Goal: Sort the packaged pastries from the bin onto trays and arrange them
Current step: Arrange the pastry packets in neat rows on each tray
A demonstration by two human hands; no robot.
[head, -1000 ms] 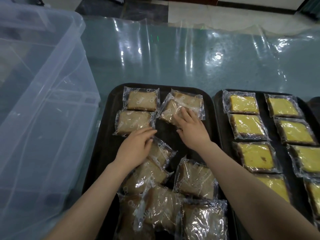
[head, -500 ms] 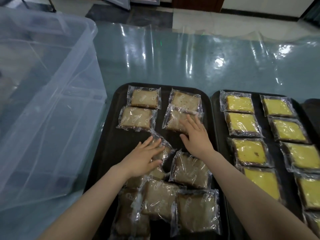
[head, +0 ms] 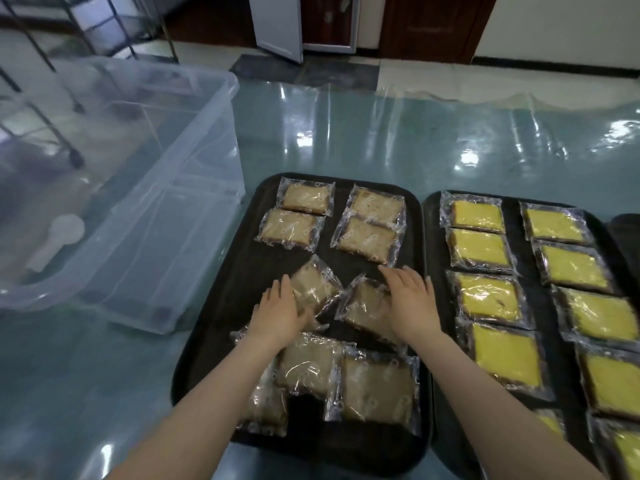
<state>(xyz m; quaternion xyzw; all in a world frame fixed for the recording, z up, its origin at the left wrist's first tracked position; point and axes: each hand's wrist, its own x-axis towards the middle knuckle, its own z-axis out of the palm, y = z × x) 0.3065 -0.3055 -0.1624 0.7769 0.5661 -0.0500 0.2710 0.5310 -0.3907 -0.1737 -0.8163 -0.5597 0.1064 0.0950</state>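
Head view: a black tray (head: pixel 221 320) of brown packaged pastries lies on the plastic-covered table (head: pixel 346 133). At the tray's far end four packets sit in two neat pairs. At the tray's middle, the left hand (head: pixel 278 315) lies flat with straight fingers on a tilted brown packet (head: pixel 313 285), and the right hand (head: pixel 412 303) rests with relaxed fingers on another packet (head: pixel 367 306). More packets overlap at the tray's near end. Right of this tray a second tray (head: pixel 516 202) holds yellow pastries in two columns. Left of it stands a clear bin (head: pixel 194 174).
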